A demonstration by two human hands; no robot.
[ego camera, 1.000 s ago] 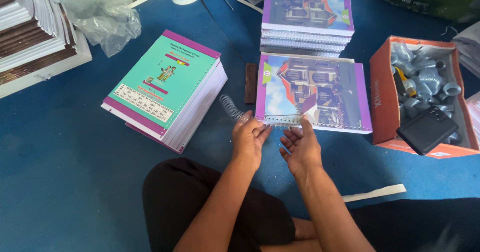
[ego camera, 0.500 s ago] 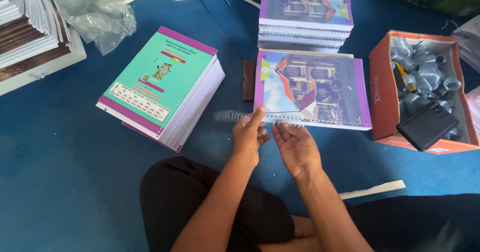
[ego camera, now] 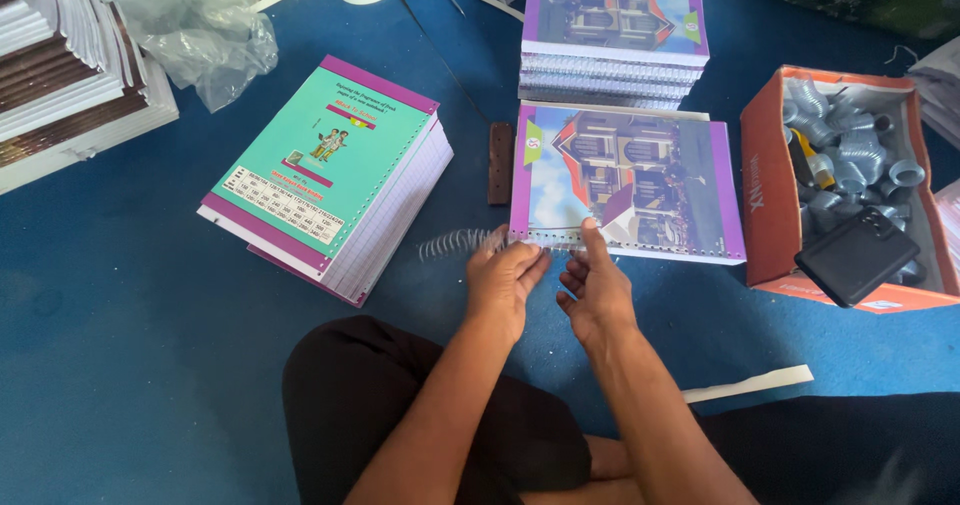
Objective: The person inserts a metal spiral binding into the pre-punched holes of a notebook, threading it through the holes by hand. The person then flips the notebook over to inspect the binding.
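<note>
A notebook with a house picture and purple border lies flat on the blue floor, its punched edge toward me. A silver spiral wire coil sticks out left along that edge, lying level. My left hand pinches the coil at the notebook's lower left corner. My right hand is beside it, index finger touching the punched edge, other fingers loosely spread and holding nothing.
A stack of teal-covered unbound notebooks lies at left. Bound notebooks are piled behind. An orange box of wire coils with a black phone stands at right. A brown bar, plastic bag and paper strip lie around.
The coil has gone from tilted up at the left to lying level along the punched edge. Both hands have moved closer to the notebook's edge.
</note>
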